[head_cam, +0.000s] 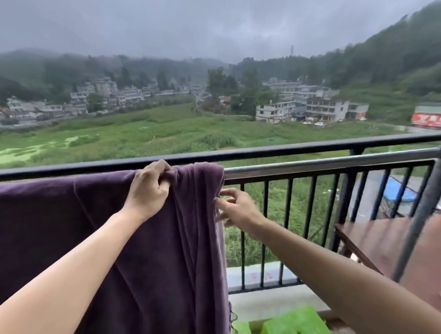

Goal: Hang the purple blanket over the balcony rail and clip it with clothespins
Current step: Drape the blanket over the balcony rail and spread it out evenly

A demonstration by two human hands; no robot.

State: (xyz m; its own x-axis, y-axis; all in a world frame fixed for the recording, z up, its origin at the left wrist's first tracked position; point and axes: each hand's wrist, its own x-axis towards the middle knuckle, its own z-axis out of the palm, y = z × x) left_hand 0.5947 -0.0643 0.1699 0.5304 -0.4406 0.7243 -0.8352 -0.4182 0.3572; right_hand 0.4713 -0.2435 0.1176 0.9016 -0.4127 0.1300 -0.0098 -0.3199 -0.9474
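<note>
Purple blanket (pixel 47 222): draped over the rail, hanging left of and below both sets of fingers, its top bunched into folds under the left ones.
Left hand (pixel 147 189): knuckles up at rail height, fingers (pixel 163 179) curled tight and clamped on a gathered fold of the blanket's top edge.
Right hand (pixel 238 208): just right of the left fingers and lower, fingers half curled against the blanket's right edge; blur hides whether they pinch it.
Black rail (pixel 265 150): runs behind both hands, beyond the fingertips.
Silver rail (pixel 328 161): emerges from under the blanket, right of the fingers.
Bars (pixel 264 232): upright, directly behind the right fingers.
Green stool (pixel 298 329): on the floor, well below the right forearm.
Wooden table (pixel 388 239): right of the right hand, well apart.
Grey post (pixel 424 213): slanting in front of the table.
</note>
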